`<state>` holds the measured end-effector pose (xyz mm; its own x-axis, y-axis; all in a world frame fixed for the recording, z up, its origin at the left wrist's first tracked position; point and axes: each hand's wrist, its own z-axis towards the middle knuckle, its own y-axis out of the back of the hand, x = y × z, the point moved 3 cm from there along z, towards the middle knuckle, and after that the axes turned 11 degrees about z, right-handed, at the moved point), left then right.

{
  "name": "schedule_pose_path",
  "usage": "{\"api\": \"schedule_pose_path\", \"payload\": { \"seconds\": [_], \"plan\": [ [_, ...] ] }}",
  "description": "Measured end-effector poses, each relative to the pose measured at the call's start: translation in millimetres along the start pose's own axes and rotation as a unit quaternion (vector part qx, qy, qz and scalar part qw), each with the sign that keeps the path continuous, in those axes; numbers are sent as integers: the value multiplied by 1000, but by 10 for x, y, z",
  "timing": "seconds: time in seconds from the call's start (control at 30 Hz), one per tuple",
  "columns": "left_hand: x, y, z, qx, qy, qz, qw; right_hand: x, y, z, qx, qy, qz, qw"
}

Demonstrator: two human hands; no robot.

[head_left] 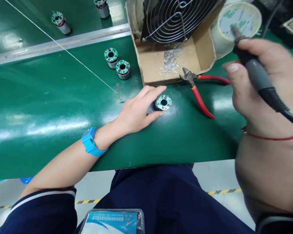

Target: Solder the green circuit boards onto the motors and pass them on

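My left hand point(141, 109), with a blue wrist strap point(90, 141), rests on the green bench. Its thumb and fingers are apart around a small motor point(163, 102) topped by a ring-shaped green circuit board; I see no firm grip on it. Raised at the right, my right hand point(266, 78) is closed round the grey and black handle of a soldering iron point(256, 73). The iron's metal tip points up and away, blurred, in front of a large tape roll point(249, 16). A thin pale wire point(88, 67) slants down from the upper left and ends near my left hand.
Red-handled cutting pliers point(197, 87) lie open, their jaws against a cardboard box point(158, 78) holding a fan point(171, 19) and wire clippings point(172, 58). Two similar motors point(123, 69) stand left of the box. More point(61, 22) are beyond a metal rail point(63, 42).
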<state>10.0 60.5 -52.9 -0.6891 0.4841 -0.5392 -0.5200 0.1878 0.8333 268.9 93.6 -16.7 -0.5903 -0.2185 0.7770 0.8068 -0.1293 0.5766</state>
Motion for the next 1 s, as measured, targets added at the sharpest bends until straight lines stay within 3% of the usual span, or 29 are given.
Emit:
{"api": "schedule_pose_path", "payload": {
  "seconds": [0.2, 0.27, 0.37, 0.5, 0.67, 0.77, 1.0],
  "plan": [
    [-39, -28, 7, 3, 23, -8, 1000, -249, -90, -113, 60, 106, -70, 990],
    [-54, -4, 4, 5, 51, -40, 998, -329, -148, -188, 101, 78, -136, 983],
    [-89, 37, -7, 3, 79, -75, 994, -383, -153, -265, 103, 23, -209, 972],
    [-144, 70, -23, -20, 73, -86, 993, -256, -105, -377, 90, 96, -189, 973],
    [-159, 76, -38, -40, 64, -65, 995, -3, -88, -464, 149, 218, -198, 944],
    [-154, 76, -47, -44, 59, -38, 997, 70, -64, -447, 184, 238, -222, 928],
    [-152, 71, -63, -47, 53, 13, 997, 118, -17, -418, 186, 264, -231, 918]
  ]
}}
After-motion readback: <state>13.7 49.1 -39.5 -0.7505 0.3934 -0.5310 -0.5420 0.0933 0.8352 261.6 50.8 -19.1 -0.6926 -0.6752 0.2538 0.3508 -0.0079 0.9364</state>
